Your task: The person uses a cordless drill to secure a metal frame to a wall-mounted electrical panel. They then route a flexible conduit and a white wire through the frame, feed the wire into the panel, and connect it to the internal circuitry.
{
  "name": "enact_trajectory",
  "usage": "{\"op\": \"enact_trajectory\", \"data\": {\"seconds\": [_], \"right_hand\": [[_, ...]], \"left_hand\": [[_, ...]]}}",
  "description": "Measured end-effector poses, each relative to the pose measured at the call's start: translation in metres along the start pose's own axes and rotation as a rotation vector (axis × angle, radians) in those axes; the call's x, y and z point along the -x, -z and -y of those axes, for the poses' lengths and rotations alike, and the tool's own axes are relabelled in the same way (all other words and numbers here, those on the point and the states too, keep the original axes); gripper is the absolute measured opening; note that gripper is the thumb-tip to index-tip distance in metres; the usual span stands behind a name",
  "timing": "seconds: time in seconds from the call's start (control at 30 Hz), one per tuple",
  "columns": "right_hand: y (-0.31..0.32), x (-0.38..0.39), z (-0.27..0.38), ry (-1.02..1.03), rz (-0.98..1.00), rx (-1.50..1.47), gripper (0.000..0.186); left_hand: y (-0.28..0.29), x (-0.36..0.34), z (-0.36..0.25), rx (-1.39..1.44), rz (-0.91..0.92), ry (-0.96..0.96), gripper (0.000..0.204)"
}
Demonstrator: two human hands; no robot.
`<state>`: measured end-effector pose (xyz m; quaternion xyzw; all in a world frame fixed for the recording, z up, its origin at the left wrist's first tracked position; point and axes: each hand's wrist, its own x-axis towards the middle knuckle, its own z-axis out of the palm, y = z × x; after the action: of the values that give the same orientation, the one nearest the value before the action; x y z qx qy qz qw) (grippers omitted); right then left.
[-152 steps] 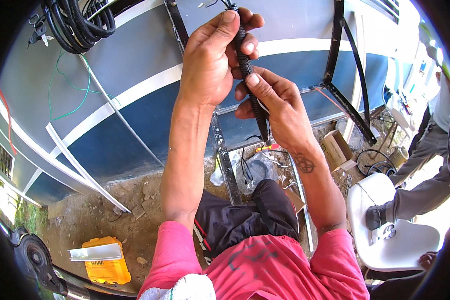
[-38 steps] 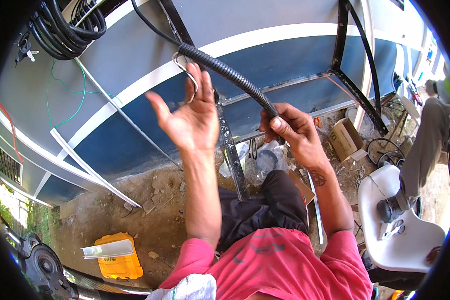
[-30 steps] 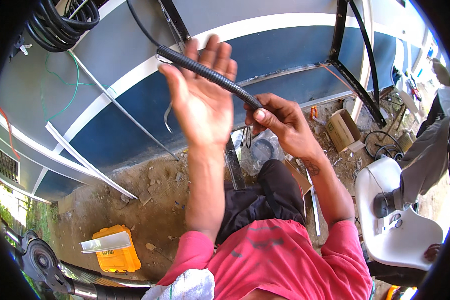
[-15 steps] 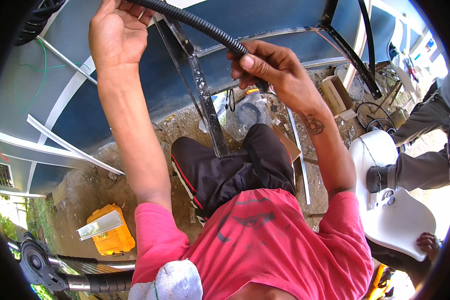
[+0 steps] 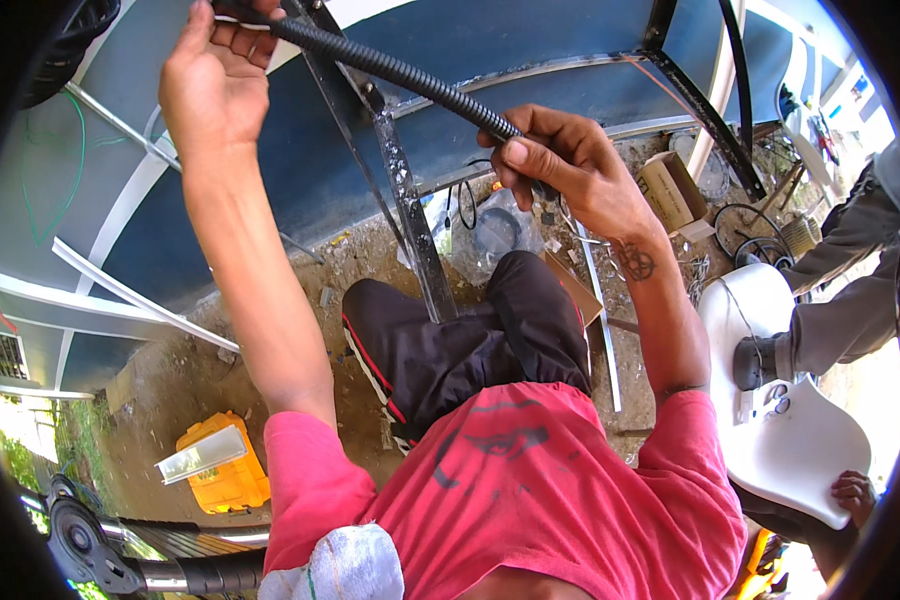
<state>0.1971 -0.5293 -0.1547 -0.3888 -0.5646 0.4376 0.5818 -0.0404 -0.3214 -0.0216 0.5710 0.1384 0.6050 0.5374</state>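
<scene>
A black corrugated tube (image 5: 400,72) slants across the top of the view between my hands. My right hand (image 5: 570,165) pinches its lower right end between thumb and fingers, and thin wires show just below that grip. At the top edge, my left hand (image 5: 220,95) has its palm turned up and its fingers curled at the tube's upper left end. A thin dark piece shows by those fingertips, partly cut off by the picture's edge. Behind the tube, a scuffed black metal bar (image 5: 410,200) runs down to between my knees.
Blue panels (image 5: 300,150) with white strips stand in front. On the littered ground lie a clear plastic bag (image 5: 495,235), a cardboard box (image 5: 670,190) and a yellow case (image 5: 220,470). To the right, another person's foot (image 5: 755,360) rests on a white plastic chair (image 5: 795,440).
My hands have moved farther apart, the left one toward the left and the right one slightly right and down. The tube's right end has shifted right and down with my right hand.
</scene>
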Motion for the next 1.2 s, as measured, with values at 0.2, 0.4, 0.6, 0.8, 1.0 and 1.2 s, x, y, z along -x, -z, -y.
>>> {"op": "enact_trajectory", "data": {"seconds": [0.2, 0.4, 0.6, 0.8, 1.0, 1.2], "right_hand": [[0.015, -0.001, -0.011, -0.015, 0.145, -0.043, 0.034], [0.017, 0.005, -0.020, -0.078, 0.142, 0.119, 0.035], [0.013, 0.028, -0.008, -0.136, 0.095, 0.068, 0.035], [0.014, 0.024, -0.016, -0.098, 0.110, 0.011, 0.037], [0.014, 0.023, -0.020, -0.071, 0.102, -0.164, 0.040], [-0.014, 0.015, 0.003, 0.084, 0.018, 0.132, 0.045]], "left_hand": [[-0.003, -0.005, 0.015, 0.553, 0.283, 0.131, 0.026], [0.007, -0.042, -0.007, 0.732, 0.608, 0.099, 0.035], [0.021, -0.044, -0.029, 0.671, 0.497, 0.074, 0.044], [-0.009, -0.014, -0.011, 0.546, 0.248, 0.006, 0.070], [-0.033, 0.041, 0.022, 0.598, 0.290, 0.180, 0.062], [-0.061, 0.074, 0.034, 0.680, 0.268, 0.211, 0.040]]}}
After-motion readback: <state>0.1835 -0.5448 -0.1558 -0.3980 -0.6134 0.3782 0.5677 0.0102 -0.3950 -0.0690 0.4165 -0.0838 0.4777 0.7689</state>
